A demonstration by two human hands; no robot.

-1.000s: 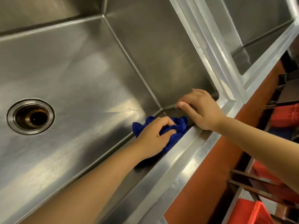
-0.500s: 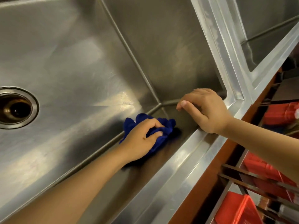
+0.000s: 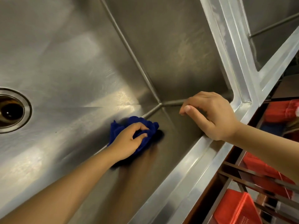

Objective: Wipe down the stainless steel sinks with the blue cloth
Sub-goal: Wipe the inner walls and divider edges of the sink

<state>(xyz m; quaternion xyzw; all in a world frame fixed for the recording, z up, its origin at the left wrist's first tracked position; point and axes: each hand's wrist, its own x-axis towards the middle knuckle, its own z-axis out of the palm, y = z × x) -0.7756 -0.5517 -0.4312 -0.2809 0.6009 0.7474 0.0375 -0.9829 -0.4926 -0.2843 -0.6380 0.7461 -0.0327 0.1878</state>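
Observation:
A crumpled blue cloth lies against the near wall of the large stainless steel sink, close to its right front corner. My left hand grips the cloth, fingers curled into it, pressing it to the steel. My right hand rests on the sink's front rim near the corner, fingers loosely curled over the edge and holding nothing. Part of the cloth is hidden under my left hand.
The round drain sits at the far left of the basin. A second sink lies beyond the divider at the upper right. Red crates stand on a metal rack below the counter at the right.
My left hand has slid the cloth leftwards and down along the near wall, away from the corner. My right hand has stayed on the rim.

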